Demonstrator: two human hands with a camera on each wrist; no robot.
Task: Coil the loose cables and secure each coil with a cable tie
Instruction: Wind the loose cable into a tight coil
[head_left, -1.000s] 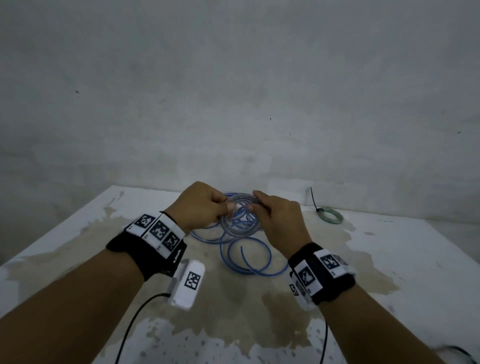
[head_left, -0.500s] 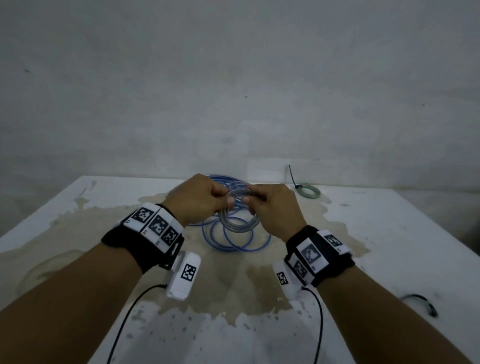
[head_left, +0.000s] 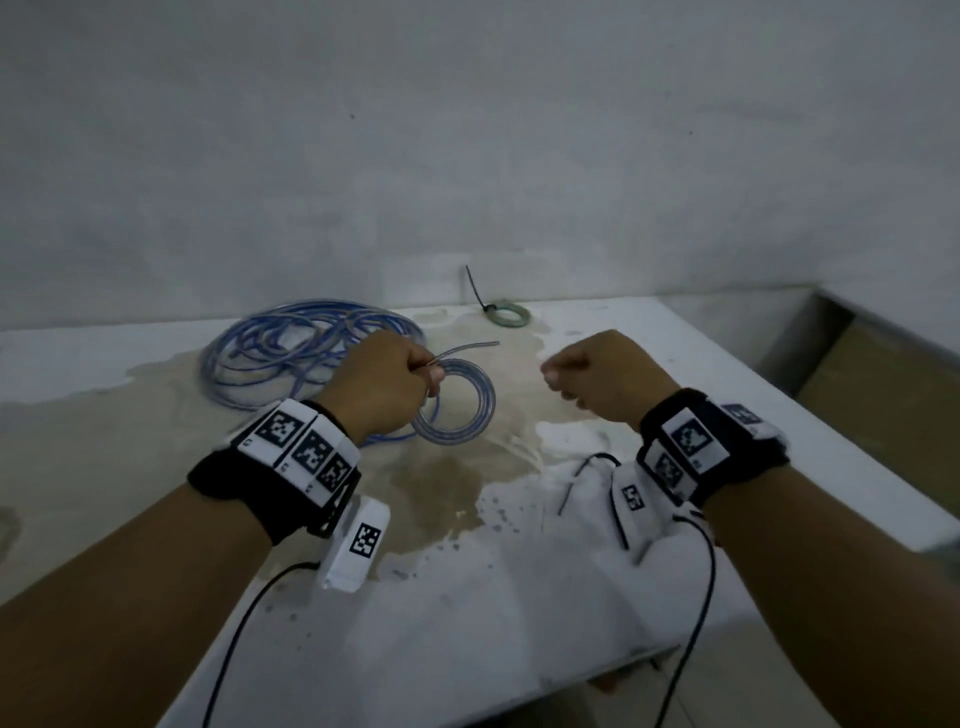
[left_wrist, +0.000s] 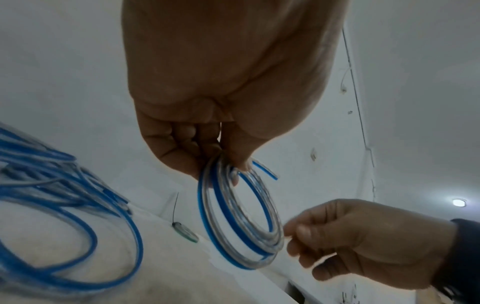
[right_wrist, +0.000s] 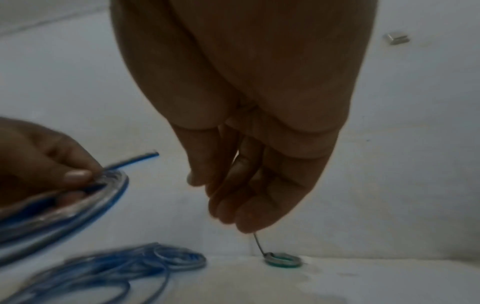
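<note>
Small blue-clear coil (head_left: 457, 402) pinched at top by left hand (head_left: 382, 382), held off surface (head_left: 519, 597) so turns stay stacked for tying; cut end pokes out. Right hand (head_left: 597, 382) loosely curled, holding nothing, near coil. Count: one held coil, one loose blue pile (head_left: 291, 353), one green tied coil (head_left: 509, 314), two black ties (head_left: 587, 480) near right wrist.
</note>
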